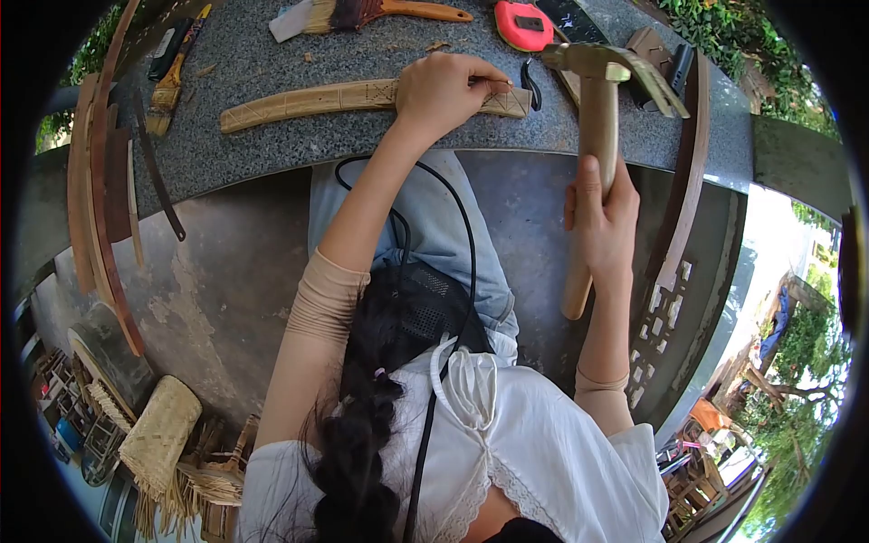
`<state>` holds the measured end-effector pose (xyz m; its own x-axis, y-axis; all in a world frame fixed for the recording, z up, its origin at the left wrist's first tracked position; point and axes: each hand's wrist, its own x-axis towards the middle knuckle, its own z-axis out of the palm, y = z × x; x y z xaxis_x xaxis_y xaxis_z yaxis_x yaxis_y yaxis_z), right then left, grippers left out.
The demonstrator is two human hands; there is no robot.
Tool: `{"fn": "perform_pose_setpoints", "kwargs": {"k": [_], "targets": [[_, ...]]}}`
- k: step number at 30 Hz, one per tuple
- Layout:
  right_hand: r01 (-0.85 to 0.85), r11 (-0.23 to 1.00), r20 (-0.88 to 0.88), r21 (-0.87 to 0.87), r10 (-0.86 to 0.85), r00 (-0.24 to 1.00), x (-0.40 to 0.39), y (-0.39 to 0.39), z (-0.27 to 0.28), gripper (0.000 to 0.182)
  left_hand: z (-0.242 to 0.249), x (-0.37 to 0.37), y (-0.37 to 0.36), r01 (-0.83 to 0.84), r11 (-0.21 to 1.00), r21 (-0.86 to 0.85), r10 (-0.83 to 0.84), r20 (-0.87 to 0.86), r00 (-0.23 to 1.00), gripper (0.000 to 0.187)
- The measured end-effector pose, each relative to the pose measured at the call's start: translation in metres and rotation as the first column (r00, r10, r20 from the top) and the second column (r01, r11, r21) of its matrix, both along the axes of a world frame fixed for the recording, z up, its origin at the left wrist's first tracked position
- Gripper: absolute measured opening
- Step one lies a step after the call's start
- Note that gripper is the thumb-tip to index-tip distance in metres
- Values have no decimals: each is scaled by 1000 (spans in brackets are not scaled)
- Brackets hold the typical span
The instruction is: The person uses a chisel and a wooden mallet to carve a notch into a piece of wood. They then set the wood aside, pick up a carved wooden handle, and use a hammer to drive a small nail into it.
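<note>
A pale wooden strip (312, 106) with carved or drawn line patterns lies on the speckled stone tabletop (299, 154). My left hand (444, 93) rests across its right part, fingers pinched near the right end; anything between the fingertips is too small to make out. My right hand (602, 213) is wrapped around the wooden handle of a claw hammer (599, 118). The hammer is raised upright to the right of the strip, its metal head at the top and apart from the wood. A small black curved object (531, 86) is by the strip's right end.
At the back are a wide paintbrush (398, 9) and a red tape measure (523, 25). Another brush (166, 95) lies at left. Long wooden strips (104, 217) overhang the left edge; another long strip (692, 163) crosses the right edge. A black cable (466, 217) runs over my lap.
</note>
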<state>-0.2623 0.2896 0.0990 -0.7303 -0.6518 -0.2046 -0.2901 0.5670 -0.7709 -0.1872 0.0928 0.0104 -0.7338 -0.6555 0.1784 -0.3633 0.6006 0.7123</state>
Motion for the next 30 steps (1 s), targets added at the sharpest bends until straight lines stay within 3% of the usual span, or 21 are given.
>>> {"fn": "perform_pose_setpoints", "kwargs": {"k": [3, 5, 7, 10, 13, 17, 19, 23, 27, 29, 30], "targets": [[-46, 998, -11, 45, 47, 999, -2, -2, -9, 39, 0, 0, 0, -2, 1000, -1, 2, -12, 1000, 11], [-91, 977, 14, 192, 90, 996, -8, -2, 3, 38, -1, 0, -2, 17, 1000, 3, -17, -29, 999, 11], [-75, 986, -6, 147, 77, 997, -4, 1, 7, 37, -1, 0, -1, 17, 1000, 15, -17, -8, 1000, 10], [-34, 998, -41, -59, 32, 999, 5, -1, 1, 37, 0, 0, -1, 10, 1000, 17, -10, 16, 1000, 11], [-133, 979, -17, 154, 137, 990, 6, -8, -4, 36, 1, 0, -1, -4, 1000, -8, 4, 29, 1000, 11], [-117, 987, -14, 107, 119, 993, 7, -3, 3, 37, 9, 1, -1, -1, 1000, 27, -1, 74, 997, 11], [-5, 1000, -4, -13, 5, 1000, 11, -2, 6, 38, 3, 1, -2, 9, 1000, 24, -10, 38, 999, 11], [-105, 986, 50, 129, 99, 994, 7, -4, -5, 37, 0, 0, -4, 1, 1000, -4, -1, 7, 1000, 14], [-108, 989, -8, 99, 109, 994, 5, 0, 6, 37, 2, 2, -4, 33, 998, 60, -34, 20, 999, 14], [-2, 999, 19, -39, 3, 1000, 8, -2, 9, 36, 3, 1, -3, 45, 997, 66, -45, 1, 999, 12], [-16, 1000, 23, -2, 16, 1000, 9, -3, 6, 36, 4, 1, -3, 47, 997, 62, -47, -2, 999, 12]]}}
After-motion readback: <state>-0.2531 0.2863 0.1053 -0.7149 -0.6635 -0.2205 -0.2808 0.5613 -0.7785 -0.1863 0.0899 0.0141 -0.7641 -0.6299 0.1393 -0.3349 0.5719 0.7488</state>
